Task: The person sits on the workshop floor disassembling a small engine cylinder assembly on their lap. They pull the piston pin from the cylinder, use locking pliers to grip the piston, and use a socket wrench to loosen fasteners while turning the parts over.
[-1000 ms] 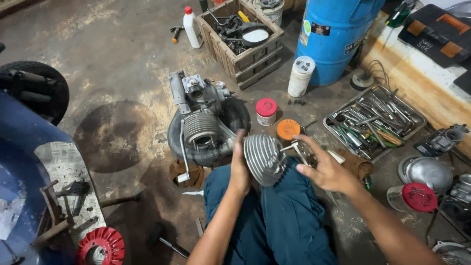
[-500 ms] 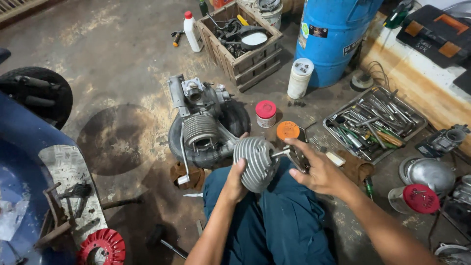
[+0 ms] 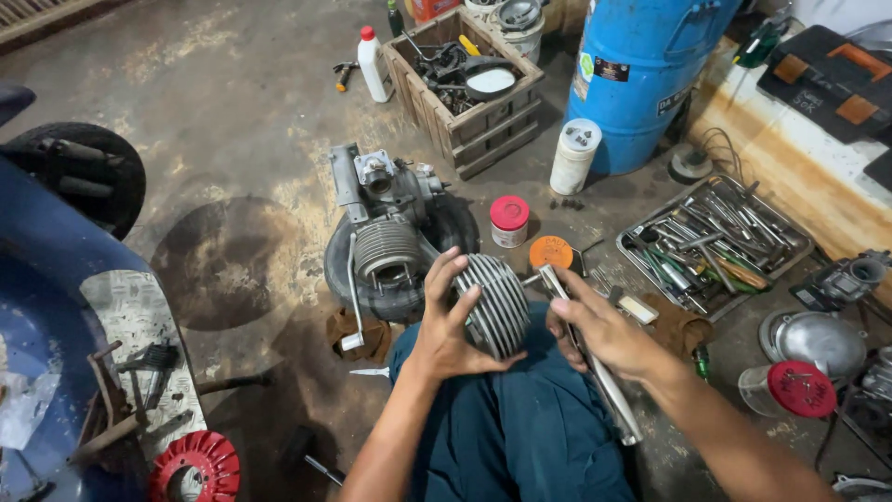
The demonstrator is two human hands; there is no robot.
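Left hand is cupping the finned cylinder head over the lap, right hand is gripping a long metal tool against it. Honestly, a slip could be dropping that head onto the engine below.

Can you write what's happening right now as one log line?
left hand: grips finned cylinder head | right hand: holds metal tool | engine: on floor ahead
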